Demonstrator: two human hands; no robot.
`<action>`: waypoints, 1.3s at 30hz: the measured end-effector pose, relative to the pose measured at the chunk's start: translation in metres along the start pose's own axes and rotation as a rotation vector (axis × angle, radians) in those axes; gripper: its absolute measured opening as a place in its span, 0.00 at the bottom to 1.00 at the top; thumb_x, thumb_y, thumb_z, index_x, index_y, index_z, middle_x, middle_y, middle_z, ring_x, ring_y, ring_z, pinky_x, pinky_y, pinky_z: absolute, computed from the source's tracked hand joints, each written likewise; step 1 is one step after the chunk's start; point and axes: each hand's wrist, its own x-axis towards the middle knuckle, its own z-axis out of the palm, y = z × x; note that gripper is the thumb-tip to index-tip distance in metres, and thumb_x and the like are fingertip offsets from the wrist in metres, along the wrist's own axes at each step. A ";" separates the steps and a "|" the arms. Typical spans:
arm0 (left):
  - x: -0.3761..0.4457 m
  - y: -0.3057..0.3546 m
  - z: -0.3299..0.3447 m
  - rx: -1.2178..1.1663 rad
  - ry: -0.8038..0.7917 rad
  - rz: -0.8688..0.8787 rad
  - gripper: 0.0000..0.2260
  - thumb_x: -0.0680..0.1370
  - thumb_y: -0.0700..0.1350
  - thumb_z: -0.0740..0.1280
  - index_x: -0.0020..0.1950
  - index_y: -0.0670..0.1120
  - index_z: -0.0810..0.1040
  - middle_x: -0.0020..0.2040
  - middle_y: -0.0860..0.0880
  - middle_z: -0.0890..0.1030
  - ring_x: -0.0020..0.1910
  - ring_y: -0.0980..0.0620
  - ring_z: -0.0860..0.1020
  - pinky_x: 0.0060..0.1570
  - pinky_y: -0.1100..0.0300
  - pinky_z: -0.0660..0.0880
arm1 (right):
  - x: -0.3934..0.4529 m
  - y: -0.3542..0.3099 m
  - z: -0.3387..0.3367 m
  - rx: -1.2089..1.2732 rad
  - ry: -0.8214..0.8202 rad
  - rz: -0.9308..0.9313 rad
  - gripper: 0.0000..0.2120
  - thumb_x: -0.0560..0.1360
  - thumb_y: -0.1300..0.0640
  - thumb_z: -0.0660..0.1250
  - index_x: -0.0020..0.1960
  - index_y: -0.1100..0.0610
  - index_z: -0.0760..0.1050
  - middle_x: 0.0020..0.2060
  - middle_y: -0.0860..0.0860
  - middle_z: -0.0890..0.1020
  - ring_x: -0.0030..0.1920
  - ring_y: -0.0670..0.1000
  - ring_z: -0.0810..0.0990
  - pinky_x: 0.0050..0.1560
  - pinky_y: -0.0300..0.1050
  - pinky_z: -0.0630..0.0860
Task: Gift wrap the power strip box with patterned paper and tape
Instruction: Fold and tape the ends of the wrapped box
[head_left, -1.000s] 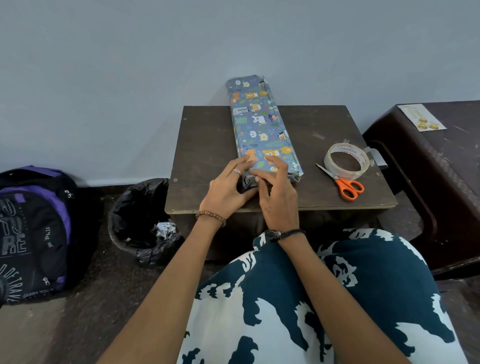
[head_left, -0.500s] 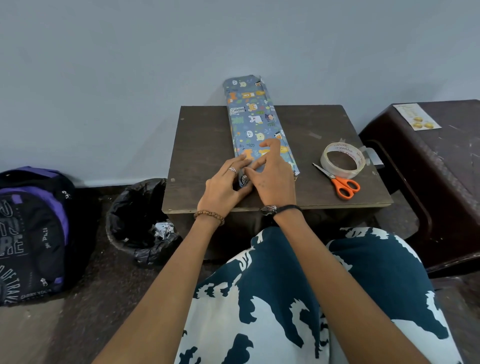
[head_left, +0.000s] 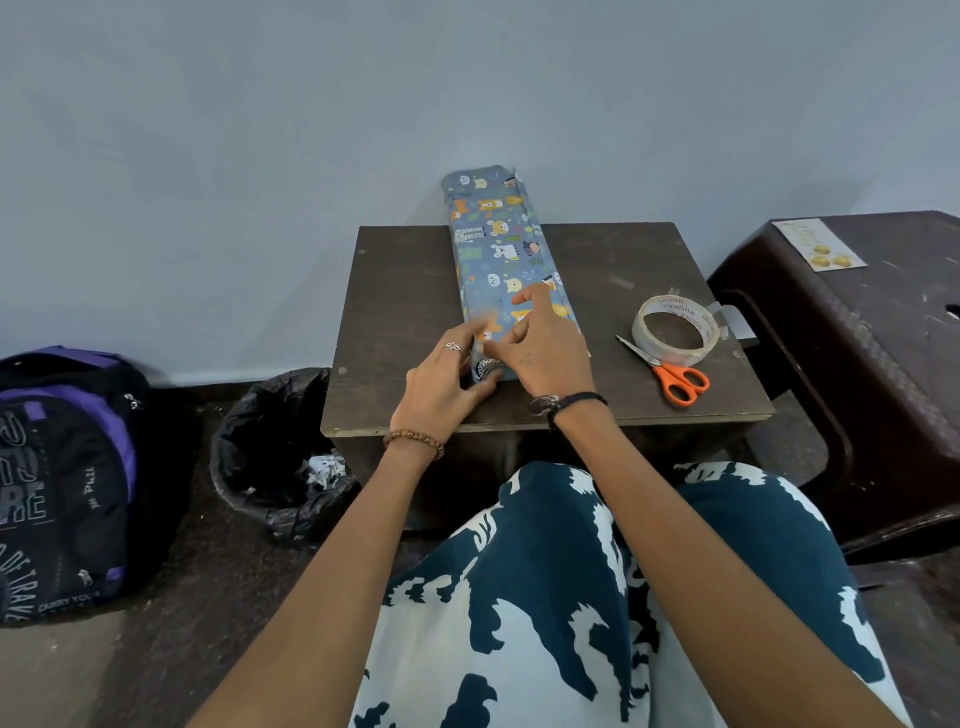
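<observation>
The wrapped box (head_left: 506, 260) is laid lengthwise on the table (head_left: 405, 312), left of the tape roll (head_left: 675, 330); its near end is gripped by the left hand (head_left: 441, 384) and pinched by the right hand (head_left: 545, 348)

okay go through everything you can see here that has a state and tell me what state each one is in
wrapped box: covered in patterned paper, lying flat, far end overhanging the table.
left hand: fingers on the box's near end flap.
right hand: on the near end, index finger raised.
tape roll: lying flat, loose end sticking out.
scissors: closed, blades tucked under the tape roll.
bin: open, crumpled scraps inside.
backpack: upright on the floor.
</observation>
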 end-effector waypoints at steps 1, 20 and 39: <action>0.001 0.001 0.000 0.001 0.002 -0.004 0.25 0.72 0.46 0.71 0.67 0.53 0.67 0.65 0.56 0.73 0.62 0.59 0.73 0.59 0.56 0.73 | 0.001 -0.002 0.001 -0.050 0.014 -0.011 0.23 0.70 0.51 0.71 0.59 0.55 0.66 0.32 0.46 0.78 0.35 0.50 0.77 0.33 0.41 0.67; 0.082 0.041 0.000 -0.528 0.004 -0.908 0.36 0.73 0.59 0.67 0.73 0.41 0.61 0.68 0.44 0.70 0.64 0.45 0.71 0.58 0.54 0.67 | 0.009 0.062 -0.031 0.520 -0.069 0.285 0.12 0.74 0.52 0.68 0.53 0.58 0.76 0.50 0.54 0.82 0.49 0.51 0.80 0.51 0.46 0.76; 0.113 0.115 -0.070 -0.133 -0.710 -0.419 0.17 0.73 0.32 0.64 0.61 0.41 0.75 0.50 0.46 0.81 0.52 0.44 0.79 0.50 0.55 0.76 | 0.000 0.038 -0.131 1.257 0.216 0.354 0.18 0.72 0.54 0.68 0.62 0.53 0.72 0.52 0.54 0.81 0.44 0.54 0.82 0.36 0.47 0.79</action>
